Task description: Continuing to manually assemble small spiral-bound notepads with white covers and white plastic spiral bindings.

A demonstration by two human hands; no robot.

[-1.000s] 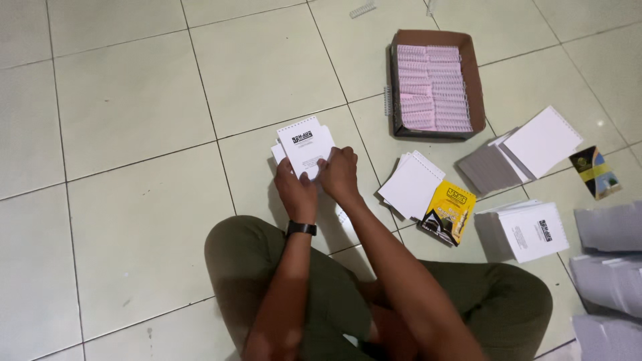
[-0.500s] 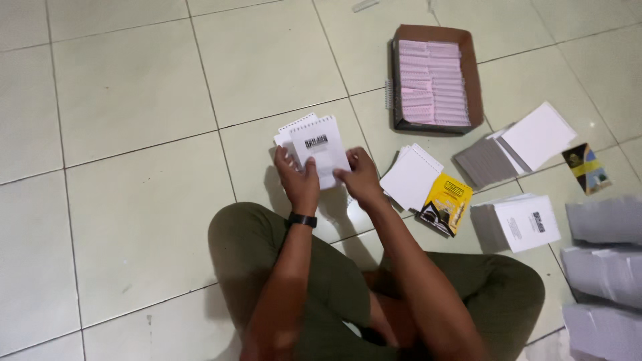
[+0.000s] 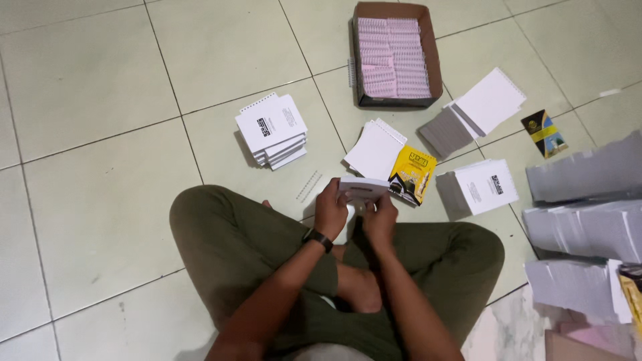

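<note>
Small white paper booklet (image 3: 363,188) sits between both hands just above our crossed legs, held edge-on to the head camera, so we see mostly its top edge and a thin red line under it. Our left hand (image 3: 330,208), a black watch (image 3: 317,238) at its wrist, has its fingers curled closed around the booklet's left end; our right hand (image 3: 381,217) pinches the underside near the middle, fingers closed, though the contact itself is partly hidden. A short white plastic binding comb (image 3: 308,186) lies on the pale green tiled floor (image 3: 100,167) just left of the left hand. Just beyond the booklet are a loose pile of white punched sheets (image 3: 373,148) and a yellow printed cover (image 3: 412,175) leaning on it. Farther out: a stack of bound white notepads (image 3: 273,130) to the left, a brown cardboard box of pink binding combs (image 3: 394,57) ahead, more white and grey sheet piles (image 3: 478,110) and a printed stack (image 3: 483,187) to the right, tall paper stacks (image 3: 588,220) at the right edge. Risk, as we judge it: the grip covers only one end and the underside, so loose pages could fan or slip out of register; a wide elbow swing rightward could knock the near piles. Open floor lies left and ahead-left; the right side is crowded.
</note>
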